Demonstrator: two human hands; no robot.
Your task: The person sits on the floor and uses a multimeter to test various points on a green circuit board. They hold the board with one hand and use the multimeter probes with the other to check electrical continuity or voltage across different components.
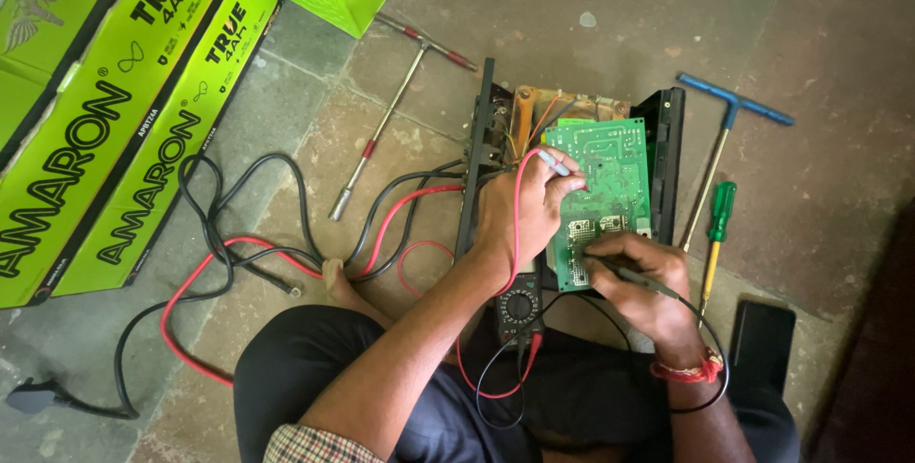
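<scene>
Pinching a red probe, the left hand rests on the green circuit board in the open black case on the floor. The right hand fingers pinch a black probe touching the board's lower part, near the multimeter.

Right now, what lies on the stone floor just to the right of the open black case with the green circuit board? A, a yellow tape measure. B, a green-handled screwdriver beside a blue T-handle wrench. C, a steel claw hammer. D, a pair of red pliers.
B: a green-handled screwdriver lies beside the blue T-handle wrench, right of the black case.
</scene>
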